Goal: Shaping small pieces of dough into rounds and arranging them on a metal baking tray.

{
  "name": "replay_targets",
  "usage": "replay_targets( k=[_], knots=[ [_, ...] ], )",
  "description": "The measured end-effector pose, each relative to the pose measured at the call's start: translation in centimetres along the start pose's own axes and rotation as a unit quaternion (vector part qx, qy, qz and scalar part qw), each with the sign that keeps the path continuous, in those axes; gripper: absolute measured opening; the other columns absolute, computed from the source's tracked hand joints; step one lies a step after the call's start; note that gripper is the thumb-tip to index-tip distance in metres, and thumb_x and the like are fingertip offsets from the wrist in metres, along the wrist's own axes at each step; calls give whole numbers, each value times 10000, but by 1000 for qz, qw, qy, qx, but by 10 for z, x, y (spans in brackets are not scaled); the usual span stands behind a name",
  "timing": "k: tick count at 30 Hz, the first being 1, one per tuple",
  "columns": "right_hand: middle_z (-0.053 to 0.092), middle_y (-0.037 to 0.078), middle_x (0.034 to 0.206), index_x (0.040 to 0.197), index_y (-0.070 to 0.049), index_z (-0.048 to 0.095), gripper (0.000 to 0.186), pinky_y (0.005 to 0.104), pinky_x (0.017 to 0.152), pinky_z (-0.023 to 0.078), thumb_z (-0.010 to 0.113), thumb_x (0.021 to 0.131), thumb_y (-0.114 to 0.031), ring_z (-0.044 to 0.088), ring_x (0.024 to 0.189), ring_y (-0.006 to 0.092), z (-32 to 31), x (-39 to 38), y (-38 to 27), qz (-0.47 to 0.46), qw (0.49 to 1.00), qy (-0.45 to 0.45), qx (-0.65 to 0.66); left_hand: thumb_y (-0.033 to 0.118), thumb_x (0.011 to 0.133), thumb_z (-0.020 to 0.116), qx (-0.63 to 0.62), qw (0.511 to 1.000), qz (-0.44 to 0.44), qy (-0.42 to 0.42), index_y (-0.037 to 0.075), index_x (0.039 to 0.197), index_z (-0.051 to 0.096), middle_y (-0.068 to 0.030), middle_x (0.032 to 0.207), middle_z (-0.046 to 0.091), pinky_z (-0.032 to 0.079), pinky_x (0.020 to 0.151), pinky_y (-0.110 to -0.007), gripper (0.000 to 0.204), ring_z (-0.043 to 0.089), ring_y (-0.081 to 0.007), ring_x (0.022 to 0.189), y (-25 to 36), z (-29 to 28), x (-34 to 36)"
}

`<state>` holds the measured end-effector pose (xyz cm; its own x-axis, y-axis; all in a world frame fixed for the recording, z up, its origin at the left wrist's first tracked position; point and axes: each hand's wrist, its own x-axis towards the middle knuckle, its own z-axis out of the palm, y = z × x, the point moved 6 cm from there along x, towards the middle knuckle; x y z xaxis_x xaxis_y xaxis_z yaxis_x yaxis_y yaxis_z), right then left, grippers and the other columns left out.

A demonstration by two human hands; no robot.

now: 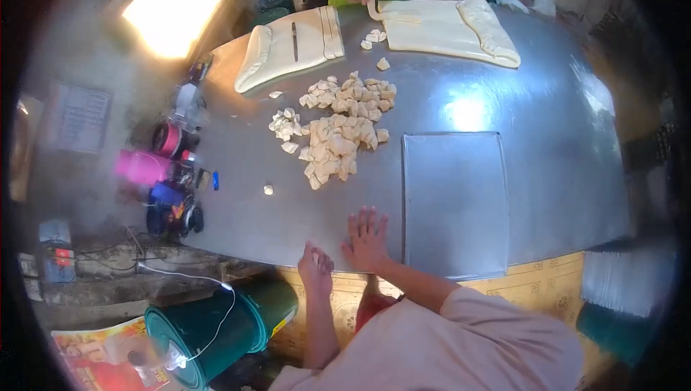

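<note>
Fanning the fingers of the right hand (367,243) by the near edge of the surface (558,175), beside a tray (455,204); half-curling the left hand (315,267), cannot tell around what. Facing dough pieces (335,143), heaped nearer the left edge.

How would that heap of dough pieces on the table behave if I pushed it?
The heap of dough pieces would likely spread rather than slide as one, since it's made of separate lumps. Each is probably soft, judging by the doughy, uneven shapes. They seem unlikely to roll far: most look blocky and angular.
</note>
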<state>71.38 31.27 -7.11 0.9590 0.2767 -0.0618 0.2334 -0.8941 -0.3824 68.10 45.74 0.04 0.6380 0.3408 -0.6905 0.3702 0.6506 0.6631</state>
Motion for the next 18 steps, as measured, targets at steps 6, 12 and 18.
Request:
replay_targets(
  k=[6, 12, 18],
  knots=[
    [470, 253, 1544, 1484, -35, 526, 781, 615, 1237, 207, 575, 970, -622, 268, 1511, 505, 7, -77, -81, -439, 845, -286, 109, 403, 1095, 525, -63, 974, 173, 130, 105, 776, 527, -8, 628, 457, 304, 447, -274, 436, 370, -113, 477, 24, -26, -90],
    [665, 193, 1126, 1161, -82, 674, 388, 528, 921, 506, 734, 877, -340, 627, 1070, 413, -83, 49, -50, -235, 929, -106, 266, 103, 1003, 676, 81, 940, 315, 99, 24, 995, 637, -10, 817, 601, 428, 562, -241, 89, 541, -99, 676, 69, -34, -129],
    [612, 264, 1248, 1207, -27, 622, 362, 515, 939, 530, 689, 948, -270, 629, 1117, 461, -47, 238, 50, 14, 931, 191, 311, 219, 1066, 581, -12, 941, 277, 194, 74, 935, 608, 19, 747, 536, 344, 522, -223, 197, 476, -50, 629, 35, -58, -142]
  ],
)
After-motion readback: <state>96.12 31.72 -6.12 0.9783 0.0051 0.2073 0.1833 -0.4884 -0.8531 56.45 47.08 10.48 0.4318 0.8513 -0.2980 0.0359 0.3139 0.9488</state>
